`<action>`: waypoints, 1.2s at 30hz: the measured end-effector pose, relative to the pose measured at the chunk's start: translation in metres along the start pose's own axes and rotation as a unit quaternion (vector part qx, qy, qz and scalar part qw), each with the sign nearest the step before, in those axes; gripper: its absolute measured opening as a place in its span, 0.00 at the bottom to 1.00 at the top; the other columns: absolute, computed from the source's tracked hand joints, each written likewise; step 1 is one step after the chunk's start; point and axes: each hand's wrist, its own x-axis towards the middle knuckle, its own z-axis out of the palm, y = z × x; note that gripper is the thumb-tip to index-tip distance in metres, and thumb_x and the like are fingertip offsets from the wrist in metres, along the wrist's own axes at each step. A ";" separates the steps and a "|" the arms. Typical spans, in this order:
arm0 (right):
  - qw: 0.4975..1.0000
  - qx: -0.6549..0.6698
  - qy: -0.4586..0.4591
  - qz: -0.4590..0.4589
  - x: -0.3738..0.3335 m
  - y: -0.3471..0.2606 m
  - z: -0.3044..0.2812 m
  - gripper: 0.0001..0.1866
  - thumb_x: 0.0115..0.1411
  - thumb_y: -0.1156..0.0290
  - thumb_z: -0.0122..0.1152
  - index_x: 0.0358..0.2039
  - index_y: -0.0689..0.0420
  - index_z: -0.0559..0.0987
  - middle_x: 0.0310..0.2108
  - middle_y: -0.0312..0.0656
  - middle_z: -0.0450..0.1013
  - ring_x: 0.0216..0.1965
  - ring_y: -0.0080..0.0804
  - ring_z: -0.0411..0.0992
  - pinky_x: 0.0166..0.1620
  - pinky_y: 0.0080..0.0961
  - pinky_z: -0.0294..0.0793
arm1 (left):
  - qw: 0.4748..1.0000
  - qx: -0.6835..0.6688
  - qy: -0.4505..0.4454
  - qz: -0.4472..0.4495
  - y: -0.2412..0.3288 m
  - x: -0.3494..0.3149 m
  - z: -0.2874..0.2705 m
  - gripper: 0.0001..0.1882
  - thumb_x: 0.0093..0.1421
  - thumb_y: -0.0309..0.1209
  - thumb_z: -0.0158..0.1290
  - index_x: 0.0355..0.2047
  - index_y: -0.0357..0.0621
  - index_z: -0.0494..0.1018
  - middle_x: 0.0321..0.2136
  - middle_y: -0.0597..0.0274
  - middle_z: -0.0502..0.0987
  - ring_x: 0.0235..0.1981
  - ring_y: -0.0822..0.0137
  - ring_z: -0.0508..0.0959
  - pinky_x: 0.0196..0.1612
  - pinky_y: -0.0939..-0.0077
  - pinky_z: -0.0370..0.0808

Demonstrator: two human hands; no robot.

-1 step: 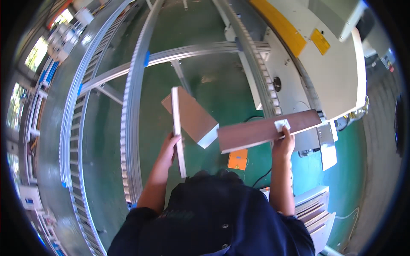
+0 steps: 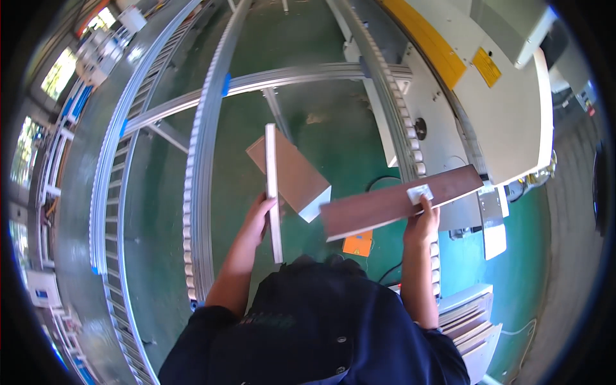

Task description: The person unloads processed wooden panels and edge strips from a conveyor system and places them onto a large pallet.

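My left hand is closed around a narrow board, held on edge so that its pale long side faces up. In my right hand is a dark brown wooden board, gripped by its near edge. The thumb lies at a small white label on that board's face. Beyond and between both boards is a brown block with a white end, partly hidden by the left board. I cannot tell whether it is one piece or a stack.
Roller rails run along the left, and another rail runs on the right beside a white and yellow machine. A metal crossbar joins them ahead. An orange box sits below the right board; stacked panels stand lower right.
The right board has tilted, its left end swinging down toward me. The left board has risen slightly and still stands on edge. Both hands keep their grip.
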 end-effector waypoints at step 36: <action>0.941 -0.193 -0.267 -0.082 -0.093 0.100 0.098 0.19 0.58 0.75 0.62 0.47 0.63 0.68 0.32 0.37 0.71 0.31 0.19 0.66 0.36 0.17 0.68 | 0.990 0.048 -0.122 0.054 0.039 -0.001 0.093 0.22 0.65 0.44 0.49 0.51 0.39 0.70 0.46 0.59 0.75 0.49 0.71 0.72 0.54 0.75 0.66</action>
